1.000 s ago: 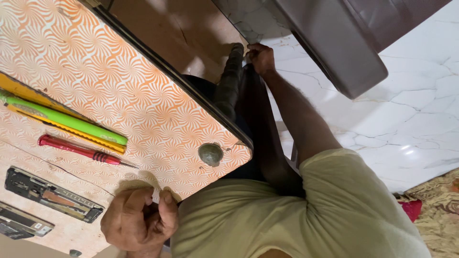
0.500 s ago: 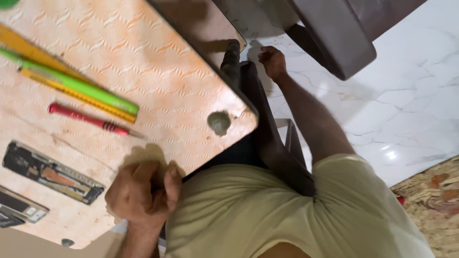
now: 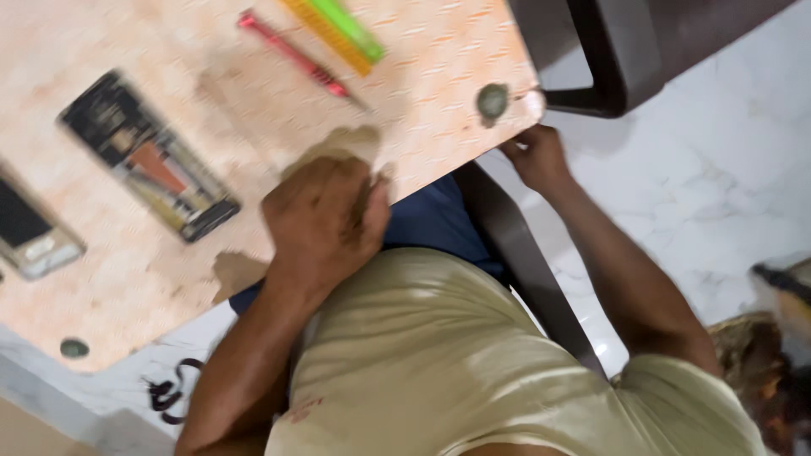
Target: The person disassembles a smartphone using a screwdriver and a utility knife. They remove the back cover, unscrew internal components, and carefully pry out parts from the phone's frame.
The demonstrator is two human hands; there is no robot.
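Observation:
My left hand (image 3: pixel 325 215) is closed in a fist and rests on the near edge of the orange patterned table (image 3: pixel 439 59); nothing shows inside it. My right hand (image 3: pixel 532 156) reaches to the table's corner with its fingers curled at the edge from below. A round grey cap (image 3: pixel 492 100) sits on the tabletop just above that hand. A red screwdriver (image 3: pixel 287 52) and a green and yellow ruler (image 3: pixel 338 29) lie beyond my left hand. An opened black phone body (image 3: pixel 148 156) lies to its left.
Another phone part (image 3: pixel 29 228) lies at the left edge. A dark chair (image 3: pixel 625 59) stands past the table corner, and a dark bar (image 3: pixel 524 253) runs under the table by my lap. The floor is white marble (image 3: pixel 718 186), with a black cable (image 3: pixel 169 393).
The view has swung and blurred. My right hand has come off the dark upright part under the table and now sits at the table's corner. My left fist stays at the near edge.

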